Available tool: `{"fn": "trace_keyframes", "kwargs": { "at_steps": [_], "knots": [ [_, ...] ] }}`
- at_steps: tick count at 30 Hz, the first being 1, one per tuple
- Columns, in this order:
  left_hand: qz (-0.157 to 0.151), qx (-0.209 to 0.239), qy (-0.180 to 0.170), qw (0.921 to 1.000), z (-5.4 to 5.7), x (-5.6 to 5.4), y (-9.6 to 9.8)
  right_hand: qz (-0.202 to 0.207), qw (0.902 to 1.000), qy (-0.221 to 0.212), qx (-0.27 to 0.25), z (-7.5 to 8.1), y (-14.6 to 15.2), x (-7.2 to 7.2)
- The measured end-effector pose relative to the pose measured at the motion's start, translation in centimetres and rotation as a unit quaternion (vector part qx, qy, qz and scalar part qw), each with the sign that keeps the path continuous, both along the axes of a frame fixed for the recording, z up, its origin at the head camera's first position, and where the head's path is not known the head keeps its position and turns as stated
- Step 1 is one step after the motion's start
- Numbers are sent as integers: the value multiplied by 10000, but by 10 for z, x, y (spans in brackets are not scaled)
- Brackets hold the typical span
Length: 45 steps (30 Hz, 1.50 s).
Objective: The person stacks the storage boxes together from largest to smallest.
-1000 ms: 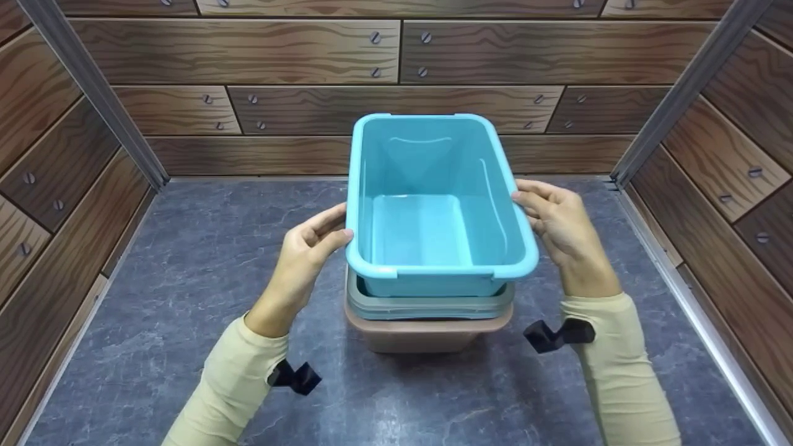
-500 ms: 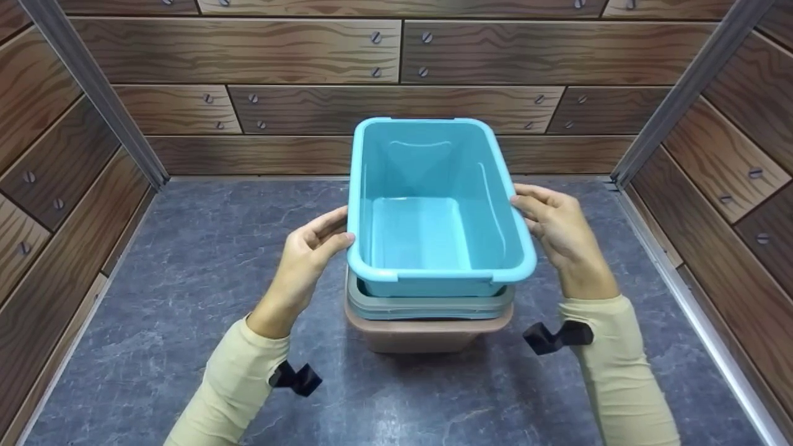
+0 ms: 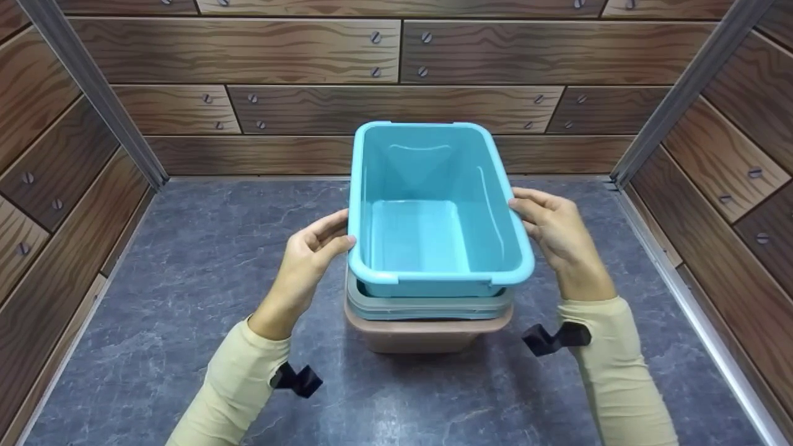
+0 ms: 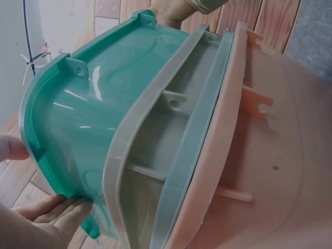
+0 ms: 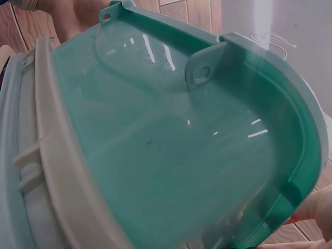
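A turquoise plastic storage bin [image 3: 412,238] sits partly inside the top of a stack of bins. My left hand [image 3: 303,260] grips its left rim, thumb on top and fingers underneath. On the opposite side my right hand [image 3: 557,235] pinches the right rim. Below it are a beige-grey bin [image 4: 115,155], a pale blue bin [image 4: 193,148] and, lowest, a pinkish-brown bin [image 3: 421,341], nested with their rims close together. Most of the right wrist view is the turquoise bin's outer wall [image 5: 155,155]; some fingers are hidden behind its rim.
The stack stands on a dark grey marbled surface [image 3: 204,272]. Wood-patterned panels [image 3: 260,52] close off the back and both sides, with metal posts [image 3: 681,87] at the corners. A metal strip [image 3: 700,316] runs along the right edge.
The turquoise bin has sunk slightly into the stack, its far rim lower in the head view. Both hands have gone down a little with it, still gripping the rim.
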<state>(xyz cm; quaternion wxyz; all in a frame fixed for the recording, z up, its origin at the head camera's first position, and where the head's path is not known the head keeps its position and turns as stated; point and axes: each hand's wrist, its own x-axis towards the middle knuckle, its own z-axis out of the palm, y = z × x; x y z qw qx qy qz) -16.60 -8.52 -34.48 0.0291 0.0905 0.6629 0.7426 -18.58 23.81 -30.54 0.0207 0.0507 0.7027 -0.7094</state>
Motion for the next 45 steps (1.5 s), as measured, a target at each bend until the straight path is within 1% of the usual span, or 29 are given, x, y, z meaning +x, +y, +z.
{"fn": "trace_keyframes", "kwargs": {
  "at_steps": [12,18,26,33,40,45],
  "knots": [
    [61,-50,-74,9999,-3,-1,1,-3,9999,30,95,-5,1,0],
    [116,-49,-137,9998,-4,-2,1,-24,10000,32,20,-7,0,-1],
    [184,-80,-136,9997,-5,-2,1,12,10000,-29,69,-6,0,0],
    [133,-106,-149,9997,-6,-3,1,46,9998,-56,197,-8,0,0],
    [132,-181,-236,9995,-9,-3,1,33,9995,-154,274,-12,0,-1],
    [231,-299,-237,9990,-13,-4,1,52,9994,-141,328,-14,1,-2]
  ]
}}
